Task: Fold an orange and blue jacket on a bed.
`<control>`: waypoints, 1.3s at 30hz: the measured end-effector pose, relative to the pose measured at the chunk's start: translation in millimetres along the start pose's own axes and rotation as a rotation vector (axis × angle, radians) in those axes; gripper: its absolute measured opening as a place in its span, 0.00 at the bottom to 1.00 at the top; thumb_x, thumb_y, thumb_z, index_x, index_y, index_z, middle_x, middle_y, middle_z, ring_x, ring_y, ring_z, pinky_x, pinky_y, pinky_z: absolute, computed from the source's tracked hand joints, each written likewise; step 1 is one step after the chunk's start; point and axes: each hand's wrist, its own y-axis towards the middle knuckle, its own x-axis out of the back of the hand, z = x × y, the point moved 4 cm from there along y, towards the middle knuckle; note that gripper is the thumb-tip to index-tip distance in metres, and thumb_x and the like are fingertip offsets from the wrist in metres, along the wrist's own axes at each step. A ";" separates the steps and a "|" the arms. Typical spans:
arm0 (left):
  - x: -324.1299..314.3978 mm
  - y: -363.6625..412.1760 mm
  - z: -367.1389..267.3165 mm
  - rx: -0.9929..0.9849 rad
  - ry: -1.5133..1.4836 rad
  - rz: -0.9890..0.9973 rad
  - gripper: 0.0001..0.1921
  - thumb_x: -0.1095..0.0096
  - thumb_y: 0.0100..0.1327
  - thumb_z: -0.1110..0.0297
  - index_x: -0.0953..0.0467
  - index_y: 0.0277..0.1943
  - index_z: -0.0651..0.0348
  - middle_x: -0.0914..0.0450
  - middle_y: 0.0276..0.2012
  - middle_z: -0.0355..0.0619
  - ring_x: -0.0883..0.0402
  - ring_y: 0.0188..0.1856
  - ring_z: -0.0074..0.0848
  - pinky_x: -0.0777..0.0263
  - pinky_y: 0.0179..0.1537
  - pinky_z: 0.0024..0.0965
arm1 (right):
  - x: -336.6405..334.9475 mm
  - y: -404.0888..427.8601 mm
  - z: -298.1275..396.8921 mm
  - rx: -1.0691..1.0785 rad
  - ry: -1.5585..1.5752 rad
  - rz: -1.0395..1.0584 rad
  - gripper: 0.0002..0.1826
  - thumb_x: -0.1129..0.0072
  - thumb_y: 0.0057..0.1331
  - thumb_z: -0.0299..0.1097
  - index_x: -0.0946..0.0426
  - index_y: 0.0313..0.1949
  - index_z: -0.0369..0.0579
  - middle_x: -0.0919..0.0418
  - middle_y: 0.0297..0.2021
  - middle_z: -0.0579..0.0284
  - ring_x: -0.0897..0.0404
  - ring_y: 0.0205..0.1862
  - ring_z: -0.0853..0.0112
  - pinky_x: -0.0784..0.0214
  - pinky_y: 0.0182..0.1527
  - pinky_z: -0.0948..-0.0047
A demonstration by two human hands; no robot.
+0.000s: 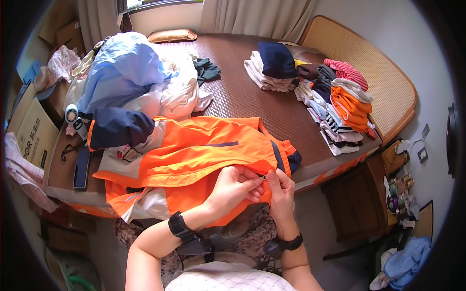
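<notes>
An orange jacket [189,145] with a navy hood [122,127] and pale grey shoulder panels lies along the near edge of the bed, its front flap partly open. At its hem, my left hand [236,183] pinches one side of the front edge between thumb and fingers. Close beside it, my right hand [281,192] grips the other side of the hem. A small shiny piece, perhaps a zipper end, shows between my fingertips. Part of the jacket hangs over the bed's edge towards my lap.
A loose heap of clothes [123,72] covers the bed's far left. Folded stacks [342,105] stand by the rattan headboard [360,62], with a navy folded garment [277,60] nearby. A phone [82,167] and a handheld fan [72,114] lie left. A wooden cabinet [356,196] stands right.
</notes>
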 end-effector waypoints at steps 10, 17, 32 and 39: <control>20.5 -22.4 -9.6 -0.005 -0.039 -0.206 0.08 0.36 0.66 0.72 0.23 0.38 0.72 0.19 0.29 0.47 0.21 0.25 0.23 0.23 0.27 0.25 | 9.6 32.0 4.1 0.125 0.157 -0.162 0.21 0.48 0.74 0.33 0.43 0.22 0.50 0.45 0.23 0.78 0.49 0.27 0.88 0.55 0.28 0.83; 70.8 -65.6 -29.1 -0.130 -0.014 -0.358 0.07 0.37 0.66 0.73 0.22 0.41 0.70 0.20 0.27 0.44 0.21 0.23 0.22 0.23 0.25 0.25 | 8.4 67.6 14.1 0.173 0.102 -0.093 0.22 0.47 0.74 0.34 0.42 0.22 0.50 0.45 0.21 0.79 0.49 0.26 0.88 0.55 0.26 0.83; 174.6 -178.4 -60.5 -0.274 0.331 -0.875 0.06 0.38 0.64 0.75 0.25 0.32 0.67 0.20 0.23 0.44 0.24 0.19 0.18 0.27 0.20 0.21 | 103.6 129.5 -14.1 0.101 0.311 -0.334 0.10 0.43 0.71 0.35 0.21 0.35 0.42 0.17 0.34 0.60 0.19 0.33 0.76 0.25 0.38 0.77; 210.4 -220.6 -60.0 -0.182 0.412 -0.953 0.05 0.40 0.64 0.77 0.27 0.32 0.68 0.21 0.22 0.45 0.25 0.17 0.17 0.29 0.16 0.20 | 101.2 107.0 -38.2 -0.016 0.254 -0.287 0.13 0.44 0.72 0.37 0.22 0.31 0.44 0.18 0.32 0.63 0.22 0.30 0.79 0.29 0.35 0.79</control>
